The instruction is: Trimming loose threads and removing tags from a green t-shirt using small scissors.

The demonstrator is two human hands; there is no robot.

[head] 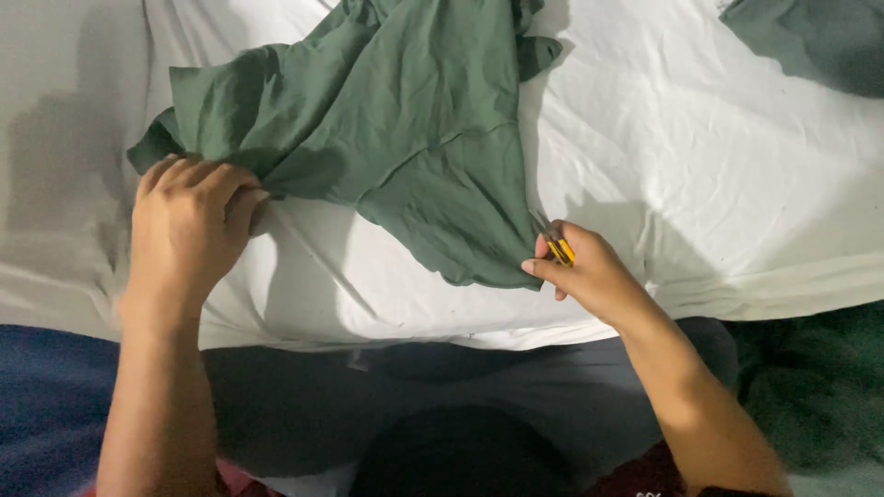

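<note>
both forearms reach up from the frame's bottom edge. left hand [189,225] presses flat on the green cloth [396,129], fingers curled at its edge. right hand [589,271] pinches the cloth's lower corner while gripping a small yellow tool [559,247]. cloth lies crumpled on the white sheet [718,184].

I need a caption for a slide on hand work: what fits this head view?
Left hand pins green cloth on a white sheet; right hand holds a small yellow tool at its edge.
</note>
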